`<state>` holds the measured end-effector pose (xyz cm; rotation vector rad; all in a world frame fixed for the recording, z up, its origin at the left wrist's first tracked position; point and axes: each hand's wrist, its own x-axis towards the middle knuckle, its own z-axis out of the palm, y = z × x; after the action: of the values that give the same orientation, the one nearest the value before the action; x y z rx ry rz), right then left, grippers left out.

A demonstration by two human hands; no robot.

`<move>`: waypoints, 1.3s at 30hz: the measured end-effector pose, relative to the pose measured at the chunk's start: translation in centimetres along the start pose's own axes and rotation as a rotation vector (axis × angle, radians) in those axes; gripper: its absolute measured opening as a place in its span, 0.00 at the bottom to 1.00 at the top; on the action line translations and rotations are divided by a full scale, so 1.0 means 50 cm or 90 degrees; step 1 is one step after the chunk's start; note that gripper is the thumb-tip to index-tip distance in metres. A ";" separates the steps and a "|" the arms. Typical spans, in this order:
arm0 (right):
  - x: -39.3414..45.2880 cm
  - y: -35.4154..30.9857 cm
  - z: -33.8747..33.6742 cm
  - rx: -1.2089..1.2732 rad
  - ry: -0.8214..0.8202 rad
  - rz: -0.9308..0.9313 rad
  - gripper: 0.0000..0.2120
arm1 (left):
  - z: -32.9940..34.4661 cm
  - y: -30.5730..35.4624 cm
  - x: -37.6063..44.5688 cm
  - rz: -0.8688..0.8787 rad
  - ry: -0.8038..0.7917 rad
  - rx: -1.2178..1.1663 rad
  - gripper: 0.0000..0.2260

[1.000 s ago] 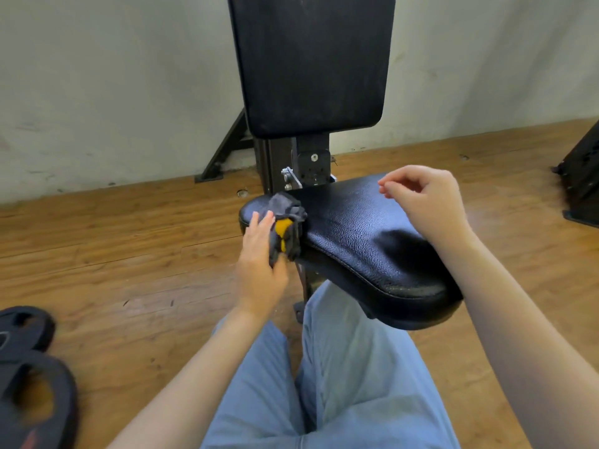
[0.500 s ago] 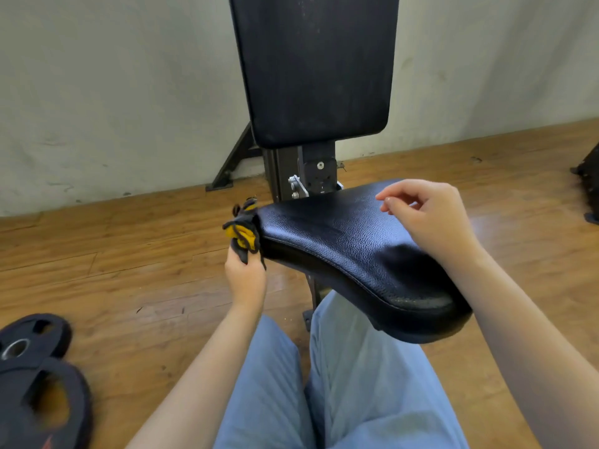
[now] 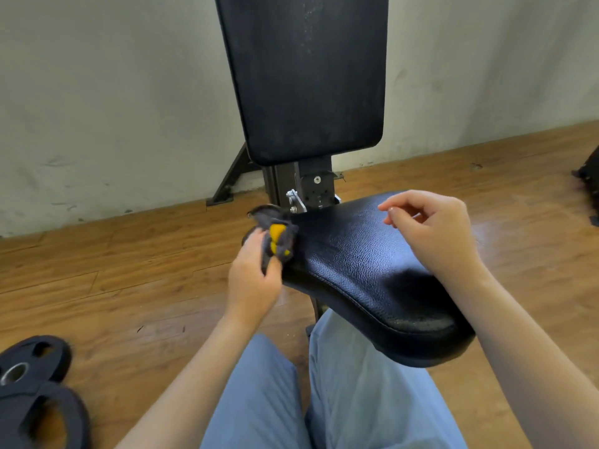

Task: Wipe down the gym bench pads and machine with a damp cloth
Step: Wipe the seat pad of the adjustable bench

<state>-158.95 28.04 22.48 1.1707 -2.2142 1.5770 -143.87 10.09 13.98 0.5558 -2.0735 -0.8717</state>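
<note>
Left grip (image 3: 254,280) clenched on bunched dark cloth (image 3: 275,238) with yellow patches, pressed against far left edge of seat pad (image 3: 366,273), likely to scrub rim near hinge bracket (image 3: 316,191). Right grip (image 3: 431,231) empty, fingers loosely curled, hovering over pad, probably keeping clear. Upright back pad (image 3: 308,76) top cut off. Frame under seat hidden by legs. Weight plates (image 3: 35,384) partly out of frame. Cloth dampness unclear.

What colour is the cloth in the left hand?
Dark grey with bright yellow-orange patches, seen in the head view: the cloth held by the left hand.
</note>
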 end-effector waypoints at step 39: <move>0.080 0.027 0.038 -0.331 -0.460 0.079 0.19 | 0.124 0.125 0.176 0.034 -0.535 0.304 0.22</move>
<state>-162.00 24.61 22.91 1.5990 -2.9112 0.5364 -154.54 11.05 20.31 0.4012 -3.0907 -0.6201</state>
